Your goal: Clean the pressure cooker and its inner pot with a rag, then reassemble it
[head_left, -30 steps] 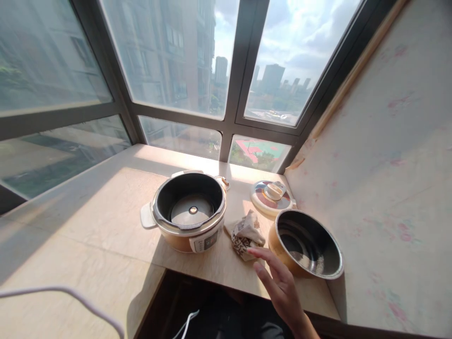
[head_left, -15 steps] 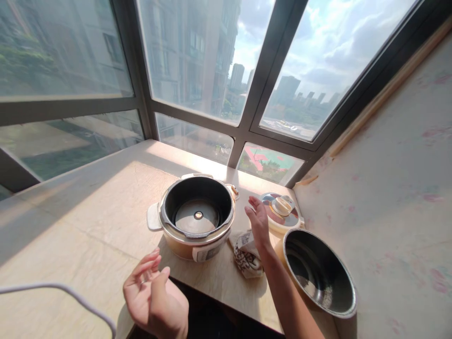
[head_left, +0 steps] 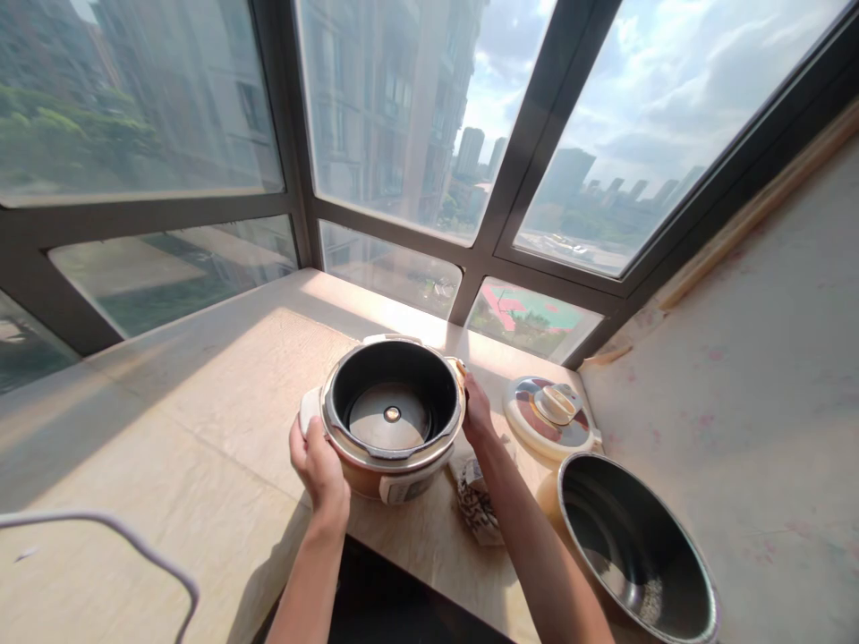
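Note:
An electric pressure cooker body (head_left: 362, 472) stands lidless on the stone-topped sill, its dark inside and round heating plate (head_left: 376, 419) showing. My left hand (head_left: 318, 465) is closed on the white side handle (head_left: 310, 410) at its left. On the cooker's right side, my right hand (head_left: 475, 410) grips the other handle, which its fingers mostly hide. A crumpled patterned cloth (head_left: 473, 508) lies beside my right forearm. The removed inner pot (head_left: 637, 546), dark inside, rests at the right. Behind it lies the cooker lid (head_left: 551, 413) with its cream knob.
A grey cord (head_left: 121, 529) curves over the sill (head_left: 221, 402) at the lower left. Dark-framed windows (head_left: 470, 259) border the far side. A flower-patterned wall (head_left: 771, 429) closes off the right, close to the inner pot.
Both hands, earlier held apart from the cooker, have moved onto its side handles and closed there. The whole view has shifted slightly, with things appearing further right.

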`<state>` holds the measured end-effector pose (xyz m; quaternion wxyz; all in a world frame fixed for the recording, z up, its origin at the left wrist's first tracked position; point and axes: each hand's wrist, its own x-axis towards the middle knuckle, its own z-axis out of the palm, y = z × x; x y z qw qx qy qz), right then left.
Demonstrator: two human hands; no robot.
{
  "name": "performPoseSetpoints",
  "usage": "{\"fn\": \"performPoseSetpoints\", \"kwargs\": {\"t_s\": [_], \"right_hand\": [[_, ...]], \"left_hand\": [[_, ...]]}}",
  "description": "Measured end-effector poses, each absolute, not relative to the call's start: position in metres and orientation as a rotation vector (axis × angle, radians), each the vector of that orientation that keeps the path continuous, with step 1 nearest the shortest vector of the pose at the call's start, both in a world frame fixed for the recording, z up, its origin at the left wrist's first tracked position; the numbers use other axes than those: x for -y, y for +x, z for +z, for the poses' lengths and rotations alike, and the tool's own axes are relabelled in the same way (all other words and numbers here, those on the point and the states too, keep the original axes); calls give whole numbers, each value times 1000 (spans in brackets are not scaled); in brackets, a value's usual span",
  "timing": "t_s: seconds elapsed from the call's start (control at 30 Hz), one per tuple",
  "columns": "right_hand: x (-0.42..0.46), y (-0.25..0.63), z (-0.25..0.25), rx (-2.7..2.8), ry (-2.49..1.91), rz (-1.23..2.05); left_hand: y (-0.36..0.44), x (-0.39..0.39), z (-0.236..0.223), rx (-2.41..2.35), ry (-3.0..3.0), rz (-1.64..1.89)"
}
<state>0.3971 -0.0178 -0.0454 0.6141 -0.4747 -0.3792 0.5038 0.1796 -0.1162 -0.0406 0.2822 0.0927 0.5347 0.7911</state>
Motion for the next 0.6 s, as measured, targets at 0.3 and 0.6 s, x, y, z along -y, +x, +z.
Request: {"fn": "performPoseSetpoints", "kwargs": {"t_s": [0.3,0.6], "right_hand": [[46,396,-43,795,-1168,978],[104,442,-51,665,-1292,783]], "left_hand": [[192,121,-31,-1487,142,2090],[227,143,-30,-1413,208,1983]]}}
